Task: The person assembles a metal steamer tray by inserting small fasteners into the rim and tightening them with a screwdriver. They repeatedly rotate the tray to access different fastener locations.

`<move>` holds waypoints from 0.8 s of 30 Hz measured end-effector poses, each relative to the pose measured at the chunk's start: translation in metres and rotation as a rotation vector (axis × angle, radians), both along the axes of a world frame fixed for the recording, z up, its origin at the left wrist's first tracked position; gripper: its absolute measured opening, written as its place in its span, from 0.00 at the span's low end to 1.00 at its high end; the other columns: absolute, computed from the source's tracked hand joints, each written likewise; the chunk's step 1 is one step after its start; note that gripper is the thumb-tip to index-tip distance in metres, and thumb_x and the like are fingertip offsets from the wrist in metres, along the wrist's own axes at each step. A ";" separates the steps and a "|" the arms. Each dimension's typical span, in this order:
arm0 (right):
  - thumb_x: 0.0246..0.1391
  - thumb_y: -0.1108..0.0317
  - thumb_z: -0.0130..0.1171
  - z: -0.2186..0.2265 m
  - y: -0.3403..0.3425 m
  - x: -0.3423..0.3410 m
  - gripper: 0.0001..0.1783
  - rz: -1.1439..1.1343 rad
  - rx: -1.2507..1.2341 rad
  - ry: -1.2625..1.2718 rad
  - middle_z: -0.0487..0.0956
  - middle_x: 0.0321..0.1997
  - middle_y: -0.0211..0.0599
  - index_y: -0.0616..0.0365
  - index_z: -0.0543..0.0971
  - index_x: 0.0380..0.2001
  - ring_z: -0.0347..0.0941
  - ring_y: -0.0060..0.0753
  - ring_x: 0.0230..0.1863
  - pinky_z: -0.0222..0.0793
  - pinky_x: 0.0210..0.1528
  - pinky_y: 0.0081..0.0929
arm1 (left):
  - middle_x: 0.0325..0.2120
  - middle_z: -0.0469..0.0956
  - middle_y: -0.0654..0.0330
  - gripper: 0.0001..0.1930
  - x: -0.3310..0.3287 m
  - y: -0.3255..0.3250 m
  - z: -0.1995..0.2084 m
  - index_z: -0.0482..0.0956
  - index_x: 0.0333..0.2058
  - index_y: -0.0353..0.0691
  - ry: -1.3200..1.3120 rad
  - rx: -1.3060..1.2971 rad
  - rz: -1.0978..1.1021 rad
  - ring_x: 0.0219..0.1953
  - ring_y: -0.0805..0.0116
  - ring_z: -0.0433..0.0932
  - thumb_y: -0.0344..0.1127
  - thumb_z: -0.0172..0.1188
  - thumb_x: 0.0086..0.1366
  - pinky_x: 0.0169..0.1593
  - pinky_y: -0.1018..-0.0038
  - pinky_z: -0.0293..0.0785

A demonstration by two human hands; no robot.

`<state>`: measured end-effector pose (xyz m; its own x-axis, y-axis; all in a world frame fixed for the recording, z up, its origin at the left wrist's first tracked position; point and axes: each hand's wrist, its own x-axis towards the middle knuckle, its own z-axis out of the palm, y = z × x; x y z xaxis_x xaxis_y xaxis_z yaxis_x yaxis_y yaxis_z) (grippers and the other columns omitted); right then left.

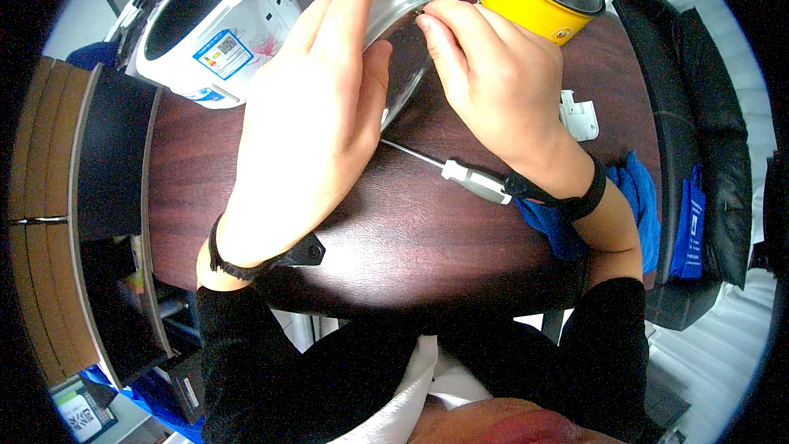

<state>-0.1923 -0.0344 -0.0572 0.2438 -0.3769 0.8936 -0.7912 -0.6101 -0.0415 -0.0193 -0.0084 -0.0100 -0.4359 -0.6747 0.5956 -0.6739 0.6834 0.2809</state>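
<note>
My left hand (316, 103) lies with its fingers stretched out along the near-left side of a clear, round lid-like part (400, 2). Its thumb rests by the part's edge, and the palm side is turned away. At the part's right rim, my right hand (501, 74) pinches thumb against forefinger. A tiny dark bit shows at those fingertips, too small to make out. Below the hands, a screwdriver (477, 181) with a grey and white handle lies on the dark wooden table (403, 238), its shaft pointing up-left to the clear part.
A white appliance body (283, 12) like a rice cooker stands far left. At the far right is a yellow pot (526, 0) with a black lid. A small white plastic piece (580, 117) and a blue cloth (637, 197) lie right. A black sofa (682, 115) stands beyond.
</note>
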 end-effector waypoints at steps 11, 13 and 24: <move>0.51 0.68 0.60 0.008 0.014 0.004 0.05 -0.024 0.146 0.040 0.76 0.22 0.36 0.55 0.76 0.28 0.75 0.40 0.21 0.70 0.23 0.32 | 0.28 0.78 0.45 0.16 0.002 0.004 0.010 0.72 0.47 0.34 -0.039 0.118 0.076 0.29 0.52 0.80 0.34 0.57 0.62 0.33 0.67 0.73; 0.52 0.68 0.60 0.009 0.014 0.006 0.05 -0.008 0.140 0.046 0.76 0.21 0.37 0.56 0.76 0.28 0.75 0.41 0.21 0.69 0.22 0.32 | 0.26 0.78 0.45 0.15 0.005 0.003 0.007 0.73 0.45 0.33 -0.033 0.068 0.050 0.26 0.53 0.80 0.35 0.57 0.62 0.30 0.68 0.72; 0.53 0.65 0.58 0.007 0.011 0.004 0.08 0.084 0.257 -0.060 0.76 0.20 0.41 0.57 0.73 0.26 0.75 0.45 0.20 0.70 0.21 0.38 | 0.21 0.77 0.46 0.13 0.001 0.001 0.002 0.74 0.43 0.35 -0.030 0.038 0.088 0.21 0.53 0.79 0.36 0.59 0.63 0.26 0.68 0.71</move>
<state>-0.1883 -0.0234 -0.0506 0.2337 -0.5739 0.7848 -0.7295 -0.6371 -0.2487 -0.0179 -0.0072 -0.0078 -0.3913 -0.7332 0.5561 -0.7395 0.6102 0.2842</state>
